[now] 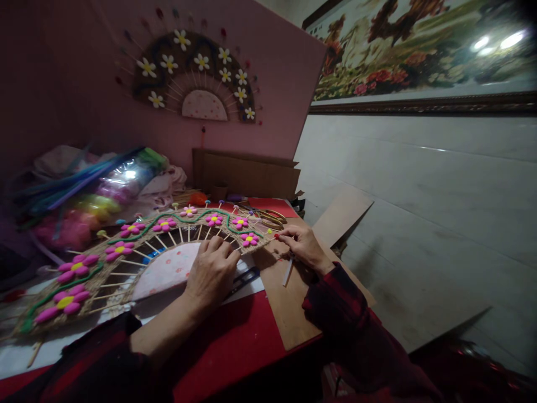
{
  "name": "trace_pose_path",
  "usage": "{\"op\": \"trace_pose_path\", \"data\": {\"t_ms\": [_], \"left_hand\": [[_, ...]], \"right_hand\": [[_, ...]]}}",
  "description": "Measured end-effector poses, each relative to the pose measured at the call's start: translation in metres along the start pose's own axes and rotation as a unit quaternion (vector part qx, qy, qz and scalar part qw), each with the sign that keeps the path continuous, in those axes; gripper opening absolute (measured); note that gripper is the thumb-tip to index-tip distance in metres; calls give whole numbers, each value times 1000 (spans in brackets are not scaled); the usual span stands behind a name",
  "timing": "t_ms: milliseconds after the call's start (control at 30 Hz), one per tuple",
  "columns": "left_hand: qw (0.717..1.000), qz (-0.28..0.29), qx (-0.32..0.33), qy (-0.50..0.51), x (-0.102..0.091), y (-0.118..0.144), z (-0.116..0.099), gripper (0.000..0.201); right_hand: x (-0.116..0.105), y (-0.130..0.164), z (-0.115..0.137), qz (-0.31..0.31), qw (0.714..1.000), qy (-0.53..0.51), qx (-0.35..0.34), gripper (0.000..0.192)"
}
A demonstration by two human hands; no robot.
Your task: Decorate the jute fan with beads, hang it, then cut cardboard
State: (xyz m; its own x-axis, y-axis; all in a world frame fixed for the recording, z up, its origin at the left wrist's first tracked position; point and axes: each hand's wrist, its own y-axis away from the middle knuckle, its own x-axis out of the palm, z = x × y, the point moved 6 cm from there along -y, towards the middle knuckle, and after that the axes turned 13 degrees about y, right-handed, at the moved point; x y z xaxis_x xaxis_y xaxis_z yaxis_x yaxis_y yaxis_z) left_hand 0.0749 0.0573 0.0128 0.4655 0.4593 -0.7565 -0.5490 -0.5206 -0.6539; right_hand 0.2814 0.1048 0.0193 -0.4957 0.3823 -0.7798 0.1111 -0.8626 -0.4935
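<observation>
Nearest me, my left hand lies palm-down, fingers loosely curled, pressing the inner edge of the fan-shaped craft piece on the red table. Further right, my right hand pinches a red-tipped stick at the fan's end, over a cardboard sheet.

Left hand flat, palm down, fingers spread forward — right hand curled, fingertips pinched together, both forearms reaching in, sleeves dark plaid.
</observation>
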Motion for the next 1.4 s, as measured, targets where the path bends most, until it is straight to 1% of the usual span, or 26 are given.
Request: {"op": "trace_pose_path", "data": {"t_ms": [867, 1400], "left_hand": [[1000, -12, 6, 3, 0, -1, 0, 11], [1000, -9, 4, 0, -1, -1, 0, 12]], "right_hand": [[0, 0, 2, -15, 1000, -13, -15, 13], [0, 1, 4, -20, 1000, 1, -22, 13]]}}
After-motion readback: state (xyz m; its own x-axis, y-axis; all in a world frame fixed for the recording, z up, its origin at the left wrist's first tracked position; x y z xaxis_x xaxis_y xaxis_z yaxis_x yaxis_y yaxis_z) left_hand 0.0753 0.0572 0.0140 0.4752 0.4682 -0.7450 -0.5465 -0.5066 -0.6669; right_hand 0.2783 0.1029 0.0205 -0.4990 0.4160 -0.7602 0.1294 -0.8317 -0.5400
